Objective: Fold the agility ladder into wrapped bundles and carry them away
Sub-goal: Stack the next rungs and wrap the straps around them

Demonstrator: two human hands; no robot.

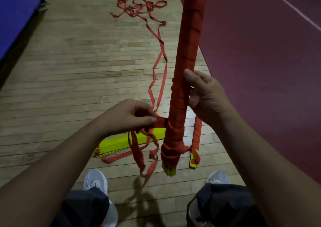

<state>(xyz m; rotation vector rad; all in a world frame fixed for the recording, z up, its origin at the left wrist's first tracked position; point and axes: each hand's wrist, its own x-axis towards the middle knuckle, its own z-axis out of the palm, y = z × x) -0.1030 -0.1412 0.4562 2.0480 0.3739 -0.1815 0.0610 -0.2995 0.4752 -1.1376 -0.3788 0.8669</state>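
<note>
The right hand grips the upright wrapped bundle to steady it above the wooden floor. The left hand pinches the red strap taut beside its lower end, seemingly to wind another turn.

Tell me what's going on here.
A person is wrapping red strap around a bundle of ladder rungs. The right hand holds the bundle upright; the left hand pinches the strap beside its lower end. More strap trails loose over the floor. A yellow stack lies behind, and a second bundle lies to the right.
</note>
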